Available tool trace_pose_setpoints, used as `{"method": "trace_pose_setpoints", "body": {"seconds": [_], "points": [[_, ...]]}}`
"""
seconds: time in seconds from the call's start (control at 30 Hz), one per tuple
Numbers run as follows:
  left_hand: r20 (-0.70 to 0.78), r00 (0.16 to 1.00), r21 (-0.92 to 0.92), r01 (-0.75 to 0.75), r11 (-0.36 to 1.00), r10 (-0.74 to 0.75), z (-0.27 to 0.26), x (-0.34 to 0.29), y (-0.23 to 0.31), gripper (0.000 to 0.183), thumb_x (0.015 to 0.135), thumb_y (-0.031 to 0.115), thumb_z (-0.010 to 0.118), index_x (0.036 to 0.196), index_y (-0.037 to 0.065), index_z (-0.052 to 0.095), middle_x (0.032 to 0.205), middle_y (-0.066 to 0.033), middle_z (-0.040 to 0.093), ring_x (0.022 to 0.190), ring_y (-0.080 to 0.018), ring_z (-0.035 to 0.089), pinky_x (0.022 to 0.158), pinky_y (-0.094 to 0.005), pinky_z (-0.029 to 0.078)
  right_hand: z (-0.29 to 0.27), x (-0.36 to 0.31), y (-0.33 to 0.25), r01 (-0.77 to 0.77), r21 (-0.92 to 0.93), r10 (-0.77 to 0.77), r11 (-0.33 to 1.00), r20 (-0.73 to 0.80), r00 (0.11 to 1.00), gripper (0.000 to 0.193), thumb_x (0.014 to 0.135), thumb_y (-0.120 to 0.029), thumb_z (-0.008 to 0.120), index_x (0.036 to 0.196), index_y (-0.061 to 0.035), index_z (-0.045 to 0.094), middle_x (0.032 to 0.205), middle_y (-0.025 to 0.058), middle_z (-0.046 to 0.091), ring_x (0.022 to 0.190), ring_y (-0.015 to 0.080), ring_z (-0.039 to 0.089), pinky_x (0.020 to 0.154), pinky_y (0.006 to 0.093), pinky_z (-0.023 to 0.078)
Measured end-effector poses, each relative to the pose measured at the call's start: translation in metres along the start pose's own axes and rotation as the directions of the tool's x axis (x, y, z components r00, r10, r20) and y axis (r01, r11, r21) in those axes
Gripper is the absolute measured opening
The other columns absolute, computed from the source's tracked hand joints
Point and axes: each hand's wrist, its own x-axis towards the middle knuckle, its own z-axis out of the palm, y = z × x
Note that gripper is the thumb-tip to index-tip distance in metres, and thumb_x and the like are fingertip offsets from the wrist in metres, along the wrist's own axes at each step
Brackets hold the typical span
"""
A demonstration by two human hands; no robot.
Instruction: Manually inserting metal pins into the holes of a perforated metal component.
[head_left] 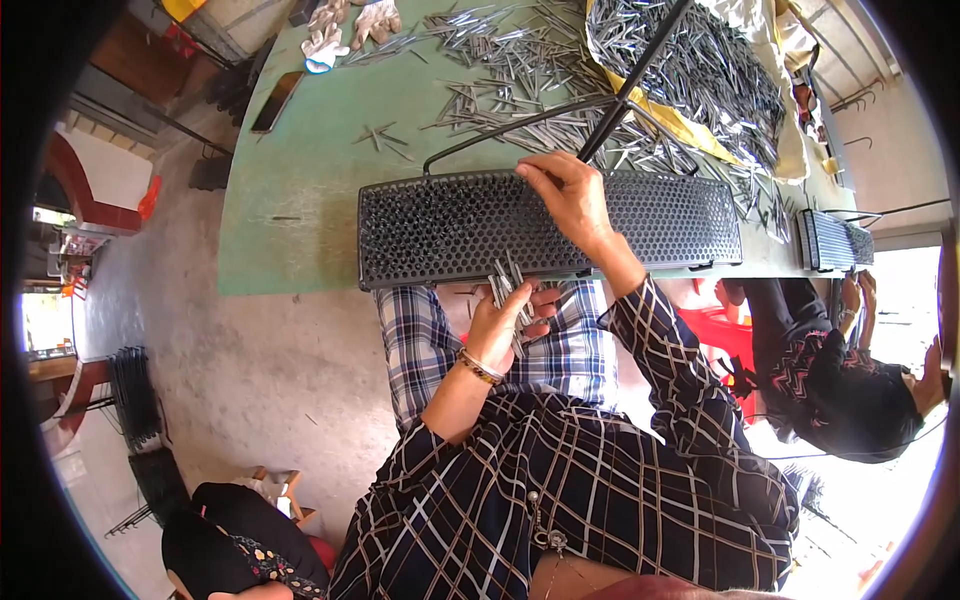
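Observation:
A long black rack [660, 215] full of small round holes lies across the near edge of the green table. Many holes in its left part look filled with thin rods, while the right part shows open holes. Just below the rack's near edge, my left hand [505, 318] is closed around a bundle of thin metal rods [508, 278]. Over the middle of the rack my right hand [575, 200] hovers with thumb and index finger pinched together. Whatever is between those fingertips is too small or hidden to tell.
Loose metal rods [500, 55] are strewn over the green table [300, 180]. A sack [690, 70] heaped with rods stands at the far right, near a black metal bar [635, 80]. A phone [278, 102] and work gloves [350, 30] lie far left. Other people sit at right and lower left.

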Motion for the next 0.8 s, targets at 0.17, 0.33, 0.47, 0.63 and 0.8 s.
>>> {"method": "trace_pose_setpoints", "body": {"seconds": [0.17, 0.33, 0.47, 0.63, 0.8], "points": [[-0.070, 0.997, -0.001, -0.045, 0.999, 0.045, -0.002, -0.004, 0.001, 0.020, 0.093, 0.022, 0.055, 0.105, 0.006, 0.053, 0.094, -0.0133, 0.067, 0.076, -0.0166, 0.064, 0.054, -0.0255, 0.052, 0.007, 0.000, 0.008, 0.063, -0.065, -0.065, 0.996, -0.028, 0.997, 0.013, 0.082, -0.011, 0.066, 0.092, -0.0017, 0.068, 0.079, 0.0101, 0.063, 0.068, 0.0221, 0.062, 0.062, 0.0288, 0.048], [-0.070, 0.997, 0.004, -0.042, 0.999, 0.042, 0.001, -0.006, 0.003, 0.018, 0.092, 0.020, 0.056, 0.104, 0.007, 0.053, 0.093, -0.0124, 0.066, 0.077, -0.0166, 0.063, 0.055, -0.0256, 0.052, 0.016, -0.006, 0.018, 0.198, -0.148, -0.202, 0.969, -0.010, 0.979, 0.015, 0.080, -0.013, 0.068, 0.092, -0.0038, 0.068, 0.082, 0.0087, 0.063, 0.072, 0.0248, 0.062, 0.064, 0.0309, 0.049], [-0.064, 0.996, 0.001, -0.058, 0.998, 0.058, 0.001, -0.007, 0.005, 0.018, 0.092, 0.020, 0.057, 0.104, 0.007, 0.055, 0.094, -0.0113, 0.066, 0.079, -0.0167, 0.063, 0.056, -0.0256, 0.052, 0.014, -0.008, 0.011, 0.280, -0.334, -0.282, 0.900, 0.044, 0.958, 0.017, 0.079, -0.015, 0.068, 0.094, -0.0063, 0.069, 0.088, 0.0067, 0.059, 0.075, 0.0250, 0.060, 0.066, 0.0339, 0.049], [-0.047, 0.994, -0.032, -0.104, 0.994, 0.102, -0.004, -0.006, 0.003, 0.019, 0.092, 0.020, 0.057, 0.104, 0.007, 0.056, 0.096, -0.0114, 0.066, 0.082, -0.0176, 0.064, 0.059, -0.0260, 0.053, 0.014, -0.010, 0.008, 0.345, -0.318, -0.313, 0.883, 0.150, 0.938, 0.019, 0.080, -0.016, 0.067, 0.096, -0.0068, 0.068, 0.088, 0.0065, 0.057, 0.074, 0.0246, 0.060, 0.066, 0.0344, 0.048], [-0.024, 0.992, -0.045, -0.125, 0.991, 0.124, 0.000, -0.005, 0.003, 0.019, 0.092, 0.020, 0.056, 0.105, 0.006, 0.056, 0.099, -0.0121, 0.065, 0.085, -0.0184, 0.064, 0.061, -0.0265, 0.055, 0.011, -0.014, 0.012, 0.299, -0.387, -0.265, 0.873, 0.138, 0.954, 0.020, 0.079, -0.015, 0.068, 0.097, -0.0060, 0.068, 0.087, 0.0070, 0.057, 0.072, 0.0257, 0.059, 0.064, 0.0336, 0.048]]}}
